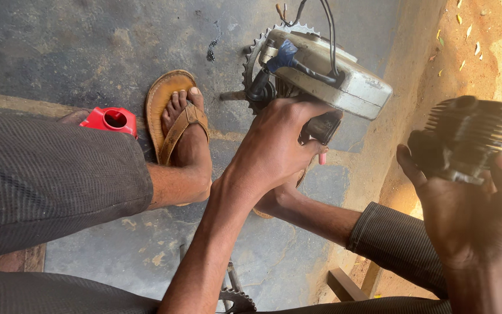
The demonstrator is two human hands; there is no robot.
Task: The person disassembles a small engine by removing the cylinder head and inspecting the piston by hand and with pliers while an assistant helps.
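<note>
My left hand (274,145) grips a dark stubby part (323,126) sticking out of a small engine block (326,72), which has a toothed sprocket, a pale grey casing and black cables on top. The engine rests on the concrete floor between my feet. My right hand (474,212) is raised at the right and holds a black finned cylinder (466,136) by its base, thumb and fingers wrapped around it, away from the engine.
My foot in a tan sandal (175,122) sits left of the engine. A red container (111,119) with a round opening lies beside my knee. A second sprocket (236,299) shows at the bottom. Orange dirt (472,52) starts beyond the concrete edge at the right.
</note>
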